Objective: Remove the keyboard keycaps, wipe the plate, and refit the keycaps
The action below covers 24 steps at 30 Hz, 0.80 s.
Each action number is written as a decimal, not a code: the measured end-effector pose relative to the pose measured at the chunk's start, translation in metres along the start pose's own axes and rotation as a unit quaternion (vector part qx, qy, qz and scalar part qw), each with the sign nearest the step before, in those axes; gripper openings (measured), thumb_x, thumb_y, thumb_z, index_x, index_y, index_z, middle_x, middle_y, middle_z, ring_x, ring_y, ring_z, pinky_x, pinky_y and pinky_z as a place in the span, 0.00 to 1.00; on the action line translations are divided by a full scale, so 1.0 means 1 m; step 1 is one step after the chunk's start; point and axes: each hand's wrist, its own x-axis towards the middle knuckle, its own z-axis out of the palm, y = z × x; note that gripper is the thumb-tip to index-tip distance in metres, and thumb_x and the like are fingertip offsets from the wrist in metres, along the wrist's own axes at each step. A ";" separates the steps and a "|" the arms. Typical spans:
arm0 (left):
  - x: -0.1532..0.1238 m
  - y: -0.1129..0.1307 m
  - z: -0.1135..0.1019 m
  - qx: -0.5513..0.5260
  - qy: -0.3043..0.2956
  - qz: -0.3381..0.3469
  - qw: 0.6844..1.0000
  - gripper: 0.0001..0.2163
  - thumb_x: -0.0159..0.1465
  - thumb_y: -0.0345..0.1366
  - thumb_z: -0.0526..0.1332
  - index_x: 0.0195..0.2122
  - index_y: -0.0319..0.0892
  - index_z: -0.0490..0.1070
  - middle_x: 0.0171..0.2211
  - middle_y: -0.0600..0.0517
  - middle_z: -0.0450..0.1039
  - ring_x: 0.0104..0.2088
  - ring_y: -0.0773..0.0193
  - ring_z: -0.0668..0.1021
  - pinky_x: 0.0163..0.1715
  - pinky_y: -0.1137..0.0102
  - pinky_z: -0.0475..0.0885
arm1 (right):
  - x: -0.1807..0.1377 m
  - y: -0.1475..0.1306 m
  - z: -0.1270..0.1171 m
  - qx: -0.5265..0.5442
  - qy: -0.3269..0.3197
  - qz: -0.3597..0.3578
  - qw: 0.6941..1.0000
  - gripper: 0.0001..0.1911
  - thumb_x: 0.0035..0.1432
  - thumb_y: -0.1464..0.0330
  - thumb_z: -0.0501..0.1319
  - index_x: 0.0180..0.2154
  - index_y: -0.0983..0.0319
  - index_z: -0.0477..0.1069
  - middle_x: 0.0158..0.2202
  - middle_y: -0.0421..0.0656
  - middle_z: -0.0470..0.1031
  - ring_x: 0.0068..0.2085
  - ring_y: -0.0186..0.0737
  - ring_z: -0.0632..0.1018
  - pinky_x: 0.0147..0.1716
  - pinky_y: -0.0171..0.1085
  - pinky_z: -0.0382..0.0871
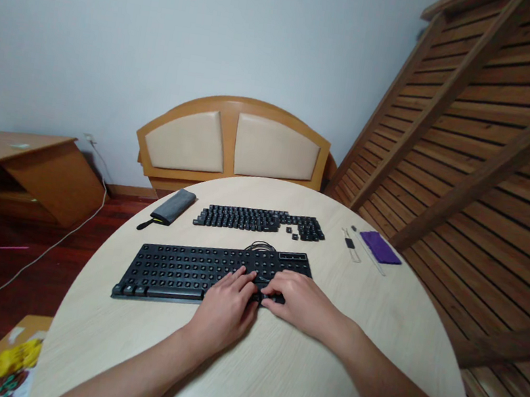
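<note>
A black keyboard [175,265] lies across the round table, most of its keycaps off and the bare switch posts showing. Several caps, including the long space bar [175,292], sit along its near edge. My left hand [225,302] rests over the keyboard's right half, fingers stretched forward onto it. Close beside it, my right hand [297,298] has its thumb and fingers bent together at the lower right keys, pinching a small dark piece that looks like a keycap. My fingers hide most of that piece. Behind the keyboard, loose black keycaps [237,217] stand in rows.
A grey pouch [174,207] lies at the table's back left. To the right are a wire tool [350,244] and a purple cloth pouch [380,247]. A coiled cable [261,246] shows behind the keyboard. A padded headboard [233,144] stands beyond the round table [317,379].
</note>
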 end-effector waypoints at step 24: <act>0.000 0.001 -0.001 0.004 0.000 -0.002 1.000 0.07 0.65 0.30 0.59 0.44 0.40 0.72 0.57 0.42 0.74 0.61 0.45 0.73 0.58 0.50 0.72 | 0.001 -0.002 0.000 0.016 -0.009 0.023 1.000 0.05 0.57 0.68 0.68 0.37 0.59 0.81 0.36 0.42 0.82 0.38 0.43 0.80 0.37 0.36 0.68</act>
